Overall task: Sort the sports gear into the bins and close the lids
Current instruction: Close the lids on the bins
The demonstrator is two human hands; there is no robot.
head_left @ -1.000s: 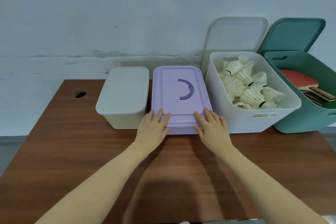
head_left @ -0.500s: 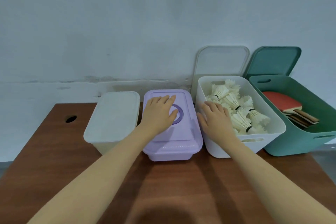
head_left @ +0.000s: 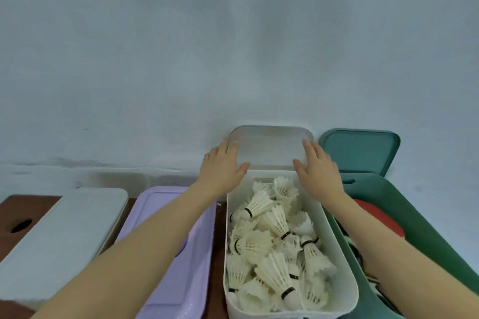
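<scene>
From the head view, the white bin point(head_left: 339, 261) serves as the landmark. It is heaped with shuttlecocks point(head_left: 272, 246), and its clear lid point(head_left: 269, 149) stands behind its far end, leaning upright against the wall point(head_left: 233, 59). The left hand point(head_left: 220, 169) grasps the lid's left edge, the thumb across the front and the fingers along the side. The right hand point(head_left: 317, 172) grasps the right edge the same way.

The likely trouble is the heap: feathered skirts reach close to the rim, so a lid brought down flat could crush them or sit proud of the rim and fail to seat. The lid looks smooth and thin, so it could also slip from an edge hold or knock the green lid point(head_left: 360, 150) leaning just right of it.

The white bin is a smooth, rounded plastic tub. The shuttlecocks are ribbed white cones with dark bands. Right of the bin, the green bin point(head_left: 414, 217) is open and holds a red paddle point(head_left: 378, 217). Left of it, the lilac bin point(head_left: 189, 280) is closed under a matte lid, and further left the cream bin point(head_left: 59, 235) is closed too, both on a wooden table point(head_left: 15, 208).
</scene>
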